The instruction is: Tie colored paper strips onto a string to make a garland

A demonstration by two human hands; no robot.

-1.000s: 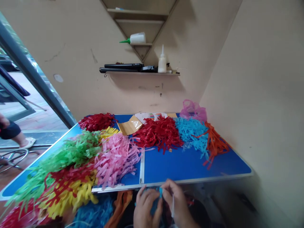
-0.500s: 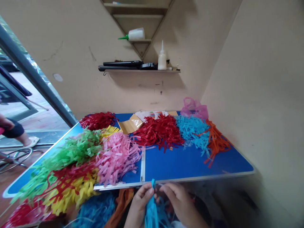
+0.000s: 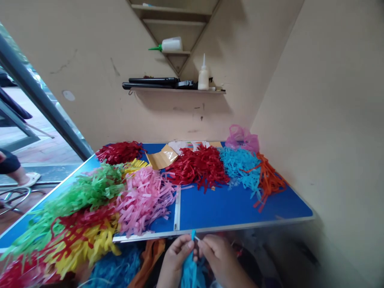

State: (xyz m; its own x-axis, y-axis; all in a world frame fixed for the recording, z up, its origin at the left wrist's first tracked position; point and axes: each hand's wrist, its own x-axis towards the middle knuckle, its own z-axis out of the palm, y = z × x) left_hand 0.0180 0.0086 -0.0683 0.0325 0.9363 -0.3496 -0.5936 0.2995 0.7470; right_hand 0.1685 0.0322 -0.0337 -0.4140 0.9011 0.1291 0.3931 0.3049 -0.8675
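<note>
Just below the table's front edge, my left hand point(image 3: 179, 253) pinches a light-blue tassel point(image 3: 189, 269) close to its top, where a small folded loop sticks up above the fingertips. The tassel's cut strips hang down toward my lap. Close beside it on the right, my right hand point(image 3: 216, 253) is closed, its thumb and finger pinching a thin white string point(image 3: 197, 238) that touches the tassel's neck. The string's other end is hidden.
On the blue table point(image 3: 210, 210) lie piles of fringed strips: pink point(image 3: 147, 200), green point(image 3: 90, 188), red point(image 3: 198, 166), light-blue point(image 3: 241, 166) and orange point(image 3: 270, 178). Behind is a wall shelf point(image 3: 180, 91) with a white bottle point(image 3: 203, 78). A person's leg point(image 3: 18, 172) shows at left.
My right hand has moved slightly left, closer to the tassel's loop, and the white string now meets the tassel's neck. The whole view has shifted a little.
</note>
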